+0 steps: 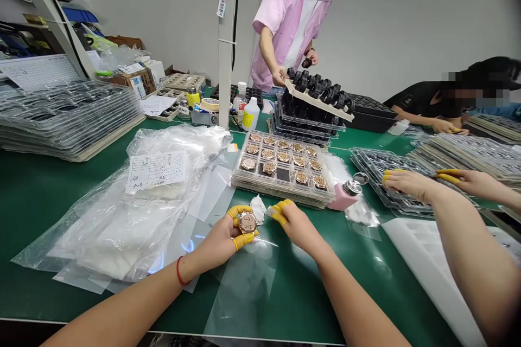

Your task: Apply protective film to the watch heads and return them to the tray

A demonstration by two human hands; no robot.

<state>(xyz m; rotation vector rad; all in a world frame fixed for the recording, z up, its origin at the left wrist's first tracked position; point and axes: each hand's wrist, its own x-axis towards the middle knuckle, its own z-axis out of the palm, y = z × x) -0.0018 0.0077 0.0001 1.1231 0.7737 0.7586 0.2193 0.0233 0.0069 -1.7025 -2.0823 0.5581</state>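
Yellow finger cots cover fingertips on both of my hands. My left hand grips a rose-gold watch case by its edge, its back with a CE mark turned up toward me. Just right of it, my right hand is closed, pinching a small white wipe at the fingertips. A crumpled white tissue is between the two hands. Beyond them stands a stack of clear trays, the top one holding several similar watch cases in rows. Clear plastic film lies under my hands.
Left, plastic bags carry a paper label. A pink pump bottle stands right of the trays. A co-worker's hands reach in over black trays at right. Opposite, a person in pink tilts a tray of black watches.
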